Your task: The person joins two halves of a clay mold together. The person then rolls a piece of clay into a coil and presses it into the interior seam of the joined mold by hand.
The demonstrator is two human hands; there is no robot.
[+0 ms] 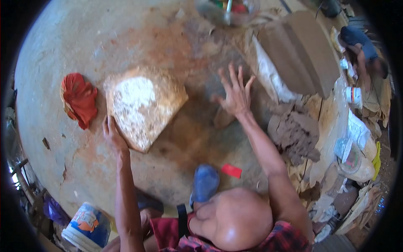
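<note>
A rough, squarish block (161,101), brown at its edges with a bright white patch on top, sits left of the middle of the floor. My left hand (114,135) grips its lower left edge, fingers lying along the side; the thumb is hidden. To the right of the block, my right hand (236,93) is spread wide with nothing in it, palm toward the stained floor. Its fingertips look slightly blurred, and I cannot tell whether they touch the floor. A crumpled red cloth (79,101) lies left of the block. Beside my right forearm is a lump of grey-brown clay (294,132).
A large grey-brown slab (298,54) with a white sheet (273,75) along its edge lies at the far right. A bucket (88,224) stands near left. Tubs (353,95) and scraps line the right, where another person (363,46) bends. My blue shoe (205,183) is near a red scrap (231,170).
</note>
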